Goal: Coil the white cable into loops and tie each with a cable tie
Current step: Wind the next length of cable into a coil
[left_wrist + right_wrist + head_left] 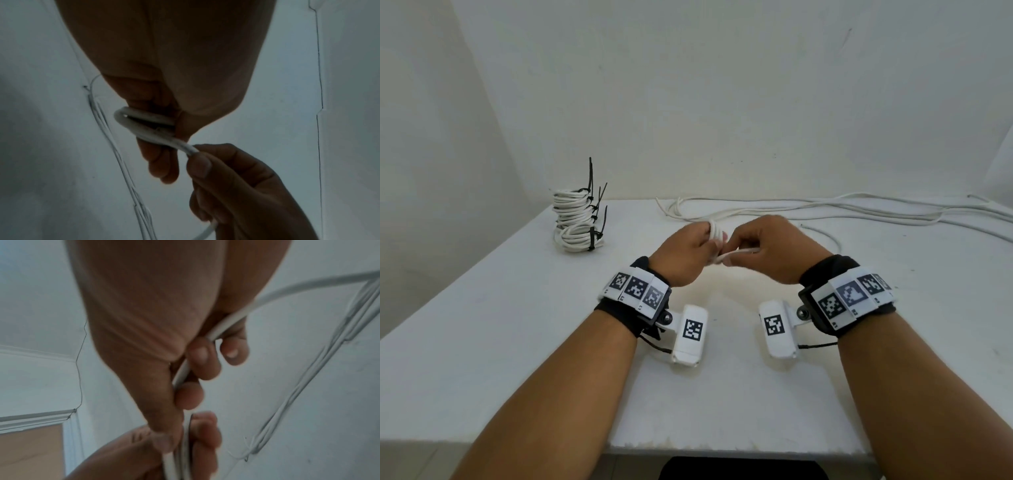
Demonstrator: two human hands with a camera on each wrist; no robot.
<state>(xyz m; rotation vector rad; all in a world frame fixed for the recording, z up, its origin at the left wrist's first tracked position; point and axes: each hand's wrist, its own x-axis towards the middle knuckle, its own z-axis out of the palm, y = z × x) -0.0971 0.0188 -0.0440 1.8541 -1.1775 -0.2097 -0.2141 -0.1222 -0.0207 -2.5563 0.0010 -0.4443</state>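
Several tied coils stand stacked at the table's far left, while the left hand grips a partial white cable coil, the right hand pinches its strand, and loose cables remain.

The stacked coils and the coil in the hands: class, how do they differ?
The stacked coils rest on the table, far left; the coil in the hands is held above it. The stacked coils carry black ties; the held coil shows none. The stacked coils are closed bundles; the held coil trails loose cable. Both are white cable.
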